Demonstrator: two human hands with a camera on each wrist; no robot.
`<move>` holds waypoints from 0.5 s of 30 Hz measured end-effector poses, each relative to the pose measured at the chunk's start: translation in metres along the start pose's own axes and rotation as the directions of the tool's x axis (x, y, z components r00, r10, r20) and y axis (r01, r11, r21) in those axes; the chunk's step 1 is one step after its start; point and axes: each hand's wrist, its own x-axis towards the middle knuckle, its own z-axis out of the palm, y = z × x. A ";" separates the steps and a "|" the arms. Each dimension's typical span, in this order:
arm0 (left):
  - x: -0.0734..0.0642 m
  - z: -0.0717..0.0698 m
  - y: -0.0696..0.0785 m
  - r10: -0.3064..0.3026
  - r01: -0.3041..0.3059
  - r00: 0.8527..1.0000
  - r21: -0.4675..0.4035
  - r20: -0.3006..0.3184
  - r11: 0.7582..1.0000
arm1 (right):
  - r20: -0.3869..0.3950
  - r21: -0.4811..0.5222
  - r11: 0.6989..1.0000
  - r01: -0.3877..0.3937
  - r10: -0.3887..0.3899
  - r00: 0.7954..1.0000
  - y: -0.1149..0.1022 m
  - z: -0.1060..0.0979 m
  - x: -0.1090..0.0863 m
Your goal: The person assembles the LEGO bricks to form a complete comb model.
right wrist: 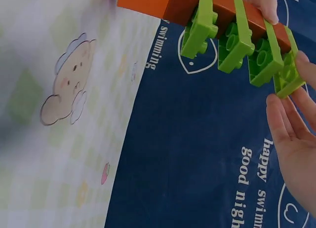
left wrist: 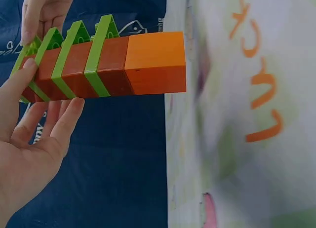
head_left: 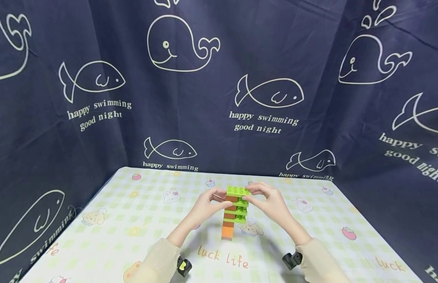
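Observation:
A tower of toy building bricks (head_left: 227, 230) stands upright in front of me, with an orange brick (left wrist: 157, 60) at its base. Above that, reddish-brown bricks (left wrist: 81, 70) alternate with flat green bricks (right wrist: 200, 30) that jut out to the right. My left hand (head_left: 209, 205) holds the upper part from the left, thumb on the near face and fingertips on the side. At the top right, my right hand (head_left: 270, 200) pinches the overhanging end of the topmost green brick (head_left: 236, 191), whose studs face up.
A pale checked cloth with cartoon prints covers the table (head_left: 109, 232). Dark blue curtains (head_left: 212, 110) with fish and whale drawings hang behind and at both sides. Dark wrist devices (head_left: 292, 260) sit at both cuffs.

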 end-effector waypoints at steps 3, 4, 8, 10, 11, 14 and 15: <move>0.002 -0.003 0.004 0.008 -0.007 1.000 0.009 -0.022 1.000 | -0.018 -0.002 1.000 -0.022 0.022 1.000 -0.010 -0.001 0.006; 0.003 -0.003 0.006 0.012 -0.012 1.000 0.000 -0.026 1.000 | -0.024 0.007 1.000 -0.029 0.029 0.999 -0.015 -0.001 0.009; 0.006 -0.003 0.011 -0.014 0.012 1.000 -0.100 -0.016 0.995 | -0.035 0.009 0.998 -0.069 0.069 0.997 -0.016 0.000 0.015; 0.006 -0.002 0.011 -0.051 0.051 0.999 -0.163 0.004 0.985 | -0.032 0.012 0.995 -0.099 0.100 0.994 -0.010 0.003 0.015; 0.006 -0.002 0.010 -0.074 0.075 0.997 -0.186 0.015 0.980 | -0.027 0.011 0.993 -0.121 0.121 0.992 -0.004 0.005 0.014; 0.005 0.000 0.007 -0.124 0.131 0.991 -0.226 0.046 0.965 | -0.010 0.000 0.985 -0.175 0.175 0.985 0.017 0.013 0.010; 0.005 0.000 0.005 -0.139 0.149 0.989 -0.227 0.057 0.963 | -0.004 -0.008 0.981 -0.194 0.194 0.981 0.025 0.016 0.008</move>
